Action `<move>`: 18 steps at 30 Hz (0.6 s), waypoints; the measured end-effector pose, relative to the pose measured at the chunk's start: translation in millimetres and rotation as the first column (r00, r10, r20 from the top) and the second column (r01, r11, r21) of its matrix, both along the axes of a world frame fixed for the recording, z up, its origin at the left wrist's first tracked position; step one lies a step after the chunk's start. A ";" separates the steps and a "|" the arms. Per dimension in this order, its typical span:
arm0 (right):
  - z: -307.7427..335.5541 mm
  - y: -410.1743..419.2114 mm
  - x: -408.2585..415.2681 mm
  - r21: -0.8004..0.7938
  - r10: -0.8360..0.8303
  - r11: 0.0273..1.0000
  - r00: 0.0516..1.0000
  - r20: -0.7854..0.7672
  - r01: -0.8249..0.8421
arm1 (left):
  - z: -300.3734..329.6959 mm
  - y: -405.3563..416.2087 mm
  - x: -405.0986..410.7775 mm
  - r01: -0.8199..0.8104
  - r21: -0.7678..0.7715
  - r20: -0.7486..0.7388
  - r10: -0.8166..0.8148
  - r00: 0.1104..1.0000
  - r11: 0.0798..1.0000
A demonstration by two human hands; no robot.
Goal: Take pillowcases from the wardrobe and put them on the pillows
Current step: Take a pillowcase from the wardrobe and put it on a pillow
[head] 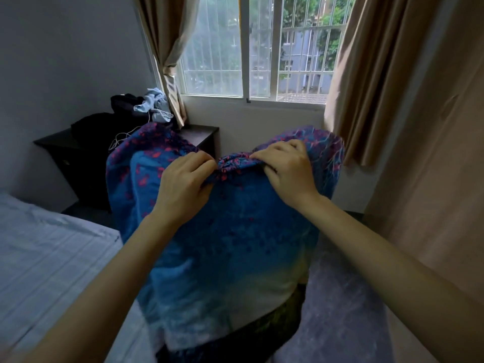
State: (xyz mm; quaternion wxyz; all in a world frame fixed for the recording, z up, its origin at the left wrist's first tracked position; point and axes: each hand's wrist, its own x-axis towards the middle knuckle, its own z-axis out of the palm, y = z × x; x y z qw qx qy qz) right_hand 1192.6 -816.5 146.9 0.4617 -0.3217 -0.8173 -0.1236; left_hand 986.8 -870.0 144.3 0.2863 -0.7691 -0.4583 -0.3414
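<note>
pillowcase (230,231) upright, long axis vertical, left hand (183,179), right hand (285,169) pinching top edge

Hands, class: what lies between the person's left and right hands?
In the head view, a bunched fold of the blue pillowcase with red marks spans the gap; the left hand and right hand each pinch it at its top edge.

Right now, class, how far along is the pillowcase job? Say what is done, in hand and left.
Done: the blue pillowcase is out and looks filled. In hand: the left hand and right hand pinch its bunched top edge. Left: settling that edge and laying it on the bed; other pillows are not in view.
</note>
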 end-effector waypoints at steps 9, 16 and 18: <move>-24.1 63.9 -23.1 -0.043 0.058 0.998 0.998 0.040 -0.056 | -50.9 61.7 -14.1 -0.043 0.047 0.114 0.037 0.993 0.998; -44.2 141.3 -46.1 -0.071 0.218 0.976 0.960 0.178 -0.208 | -79.3 109.2 -39.9 -0.103 0.057 0.165 0.092 0.982 0.993; -50.9 166.8 -53.1 -0.111 0.262 0.964 0.934 0.244 -0.242 | -87.9 122.9 -44.6 -0.145 0.049 0.163 0.135 0.977 0.988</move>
